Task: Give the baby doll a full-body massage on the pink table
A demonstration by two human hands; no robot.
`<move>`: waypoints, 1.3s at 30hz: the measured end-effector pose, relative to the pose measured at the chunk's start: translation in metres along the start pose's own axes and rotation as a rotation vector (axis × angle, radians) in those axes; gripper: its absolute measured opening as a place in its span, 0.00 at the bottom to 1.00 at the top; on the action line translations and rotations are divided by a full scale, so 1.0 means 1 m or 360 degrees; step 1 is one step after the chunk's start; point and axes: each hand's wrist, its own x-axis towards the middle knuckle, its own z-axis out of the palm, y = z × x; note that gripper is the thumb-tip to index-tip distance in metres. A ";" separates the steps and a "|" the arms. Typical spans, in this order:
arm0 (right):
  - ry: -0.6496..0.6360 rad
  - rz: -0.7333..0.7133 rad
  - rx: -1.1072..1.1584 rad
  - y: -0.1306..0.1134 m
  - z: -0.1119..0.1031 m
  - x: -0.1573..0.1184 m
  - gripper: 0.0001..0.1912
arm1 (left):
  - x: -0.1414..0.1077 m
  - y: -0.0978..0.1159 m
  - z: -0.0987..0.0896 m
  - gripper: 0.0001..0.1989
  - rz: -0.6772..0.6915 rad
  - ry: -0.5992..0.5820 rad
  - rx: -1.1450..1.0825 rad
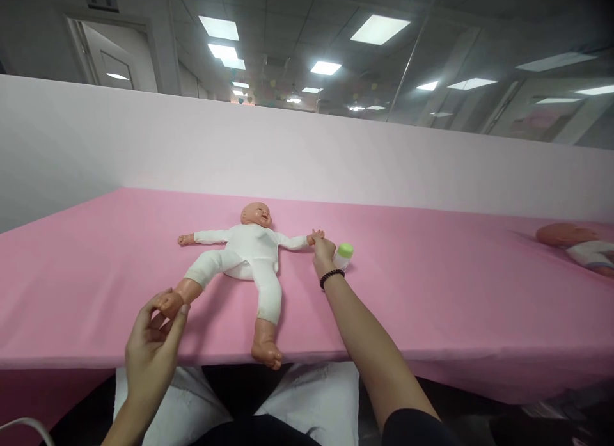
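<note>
A baby doll (252,247) with a white cloth body lies on its back on the pink-covered table (432,286), its head toward the far side. My left hand (156,337) has its fingers and thumb around the doll's foot on the left, raising that leg a little. At the other side, my right hand (323,251) grips the doll's hand on the right, with that arm stretched out sideways. The doll's other foot hangs at the table's front edge. Close beside my right wrist stands a small white bottle with a green cap (344,255), partly hidden by the wrist.
Another doll (575,241) lies at the far right of the table, blurred. A low white partition (307,151) runs along the back edge, with glass above it. My knees are below the front edge. A pale cable (29,422) shows at lower left.
</note>
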 end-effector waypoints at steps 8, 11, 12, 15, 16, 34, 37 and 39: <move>-0.0467 -0.0984 0.0142 -0.044 0.019 -0.055 0.20 | 0.081 0.051 0.031 0.18 0.0630 -0.0478 0.0674; -0.0630 -0.1340 -0.0134 -0.040 0.025 -0.079 0.16 | 0.095 0.052 0.053 0.16 0.0738 -0.0685 0.0793; -0.0693 -0.1462 -0.0246 -0.036 0.026 -0.085 0.15 | 0.097 0.048 0.060 0.16 0.0745 -0.0740 0.0817; -0.0954 -0.1795 -0.0531 -0.022 0.028 -0.096 0.16 | 0.093 0.028 0.077 0.14 0.0756 -0.0810 0.0825; -0.1021 -0.1867 -0.0595 -0.018 0.028 -0.098 0.17 | 0.091 0.022 0.081 0.13 0.0763 -0.0801 0.0824; -0.0134 0.0098 0.0278 -0.008 0.006 0.004 0.16 | -0.006 0.003 -0.028 0.18 0.0532 -0.0086 0.0902; -0.0124 0.0153 0.0177 0.009 -0.005 0.011 0.13 | -0.019 -0.022 -0.030 0.16 0.0715 -0.0009 0.0990; -0.0129 0.0072 0.0104 0.018 -0.011 0.011 0.12 | -0.023 -0.034 -0.029 0.16 0.0766 0.0022 0.1023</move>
